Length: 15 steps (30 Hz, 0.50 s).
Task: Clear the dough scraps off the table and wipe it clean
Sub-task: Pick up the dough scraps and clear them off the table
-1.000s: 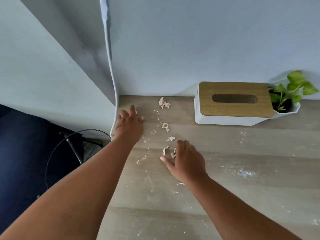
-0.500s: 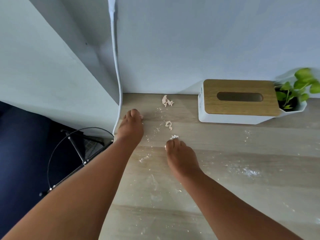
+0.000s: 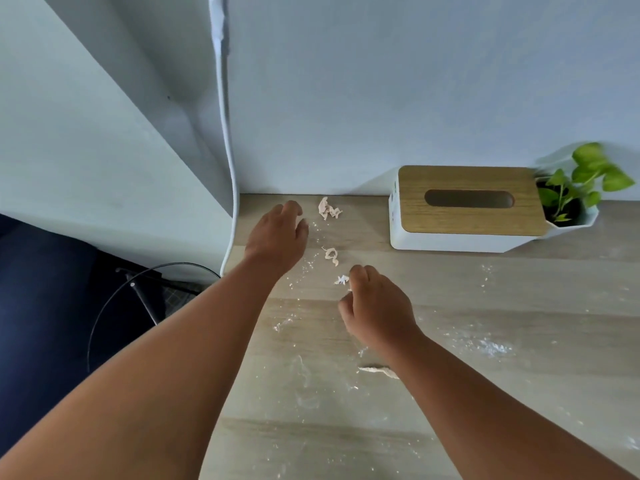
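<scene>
Dough scraps (image 3: 329, 209) lie in a line on the floury table (image 3: 485, 341) near the wall, the right hand (image 3: 375, 306) curled, maybe pinching some, the left hand (image 3: 277, 237) loosely bent, holding nothing.

Plant (image 3: 585, 181) right of tissue box (image 3: 467, 206)

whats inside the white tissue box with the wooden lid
Through the oval slot in the white tissue box with the wooden lid only dark shadow shows; no tissue sticks out. The lid and walls hide the interior, so its contents cannot be told.
</scene>
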### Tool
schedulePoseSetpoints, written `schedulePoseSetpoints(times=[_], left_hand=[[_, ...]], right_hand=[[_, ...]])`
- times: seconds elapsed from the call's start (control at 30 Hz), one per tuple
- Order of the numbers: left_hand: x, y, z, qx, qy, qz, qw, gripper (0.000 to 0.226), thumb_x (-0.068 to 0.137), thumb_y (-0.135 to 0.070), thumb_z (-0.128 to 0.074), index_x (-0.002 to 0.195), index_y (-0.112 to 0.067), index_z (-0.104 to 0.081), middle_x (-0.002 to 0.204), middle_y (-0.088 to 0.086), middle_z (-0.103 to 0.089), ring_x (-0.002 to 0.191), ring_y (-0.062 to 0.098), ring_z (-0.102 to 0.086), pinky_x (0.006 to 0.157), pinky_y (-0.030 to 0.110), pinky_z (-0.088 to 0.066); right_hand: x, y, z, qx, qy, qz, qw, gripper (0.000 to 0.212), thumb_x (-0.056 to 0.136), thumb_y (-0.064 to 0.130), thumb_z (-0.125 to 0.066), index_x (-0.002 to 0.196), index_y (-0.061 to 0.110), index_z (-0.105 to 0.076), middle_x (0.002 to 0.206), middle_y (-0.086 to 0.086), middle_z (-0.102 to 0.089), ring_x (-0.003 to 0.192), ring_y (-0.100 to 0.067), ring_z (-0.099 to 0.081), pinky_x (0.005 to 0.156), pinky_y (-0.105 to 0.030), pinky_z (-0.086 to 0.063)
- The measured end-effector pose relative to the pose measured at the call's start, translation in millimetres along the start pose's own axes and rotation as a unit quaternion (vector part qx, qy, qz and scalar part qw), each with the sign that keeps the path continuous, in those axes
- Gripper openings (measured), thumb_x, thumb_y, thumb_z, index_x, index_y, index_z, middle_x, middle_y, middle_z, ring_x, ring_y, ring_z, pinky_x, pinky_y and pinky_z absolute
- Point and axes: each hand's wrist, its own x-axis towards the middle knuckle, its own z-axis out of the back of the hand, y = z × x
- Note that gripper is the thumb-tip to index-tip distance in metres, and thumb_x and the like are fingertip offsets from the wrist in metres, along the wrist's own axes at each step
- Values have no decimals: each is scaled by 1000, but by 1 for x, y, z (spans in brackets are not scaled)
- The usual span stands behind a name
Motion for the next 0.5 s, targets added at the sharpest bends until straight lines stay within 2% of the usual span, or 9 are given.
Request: schedulePoseSetpoints(times=[0.2, 0.27, 0.4, 0.5], left_hand=[[27, -17, -19, 30, 16, 15, 999, 48, 98, -55, -54, 126, -16, -54, 125, 11, -62, 117, 33, -58, 89, 42, -48], [34, -20, -25, 38, 15, 2, 999, 47, 97, -57, -55, 123, -18, -56, 120, 11, -63, 115, 34, -59, 86, 41, -49], [45, -26, -34, 39, 16, 8, 999, 44, 94, -60, -58, 115, -22, -57, 112, 9, -63, 110, 34, -60, 82, 39, -49], [49, -28, -39, 58, 29, 5, 998, 40, 96, -54, -58, 116, -19, -57, 115, 12, -60, 113, 35, -58, 84, 42, -51]], right_hand=[[11, -15, -2, 21, 11, -10, 1000, 13, 94, 23, -48, 101, 13, -51, 89, -5, -56, 73, -31, -59, 55, -32, -32], [12, -17, -1, 41, 8, -14, 999, 8, 94, 21, -48, 97, 13, -49, 87, -5, -55, 71, -31, -58, 54, -32, -32], [11, -25, 0, 62, 12, -18, 998, 10, 97, 21, -45, 100, 12, -49, 91, -6, -58, 74, -30, -59, 55, -35, -43], [5, -30, 1, 84, 6, -26, 996, 11, 99, 19, -45, 103, 11, -51, 96, -5, -58, 77, -29, -60, 58, -35, -43]])
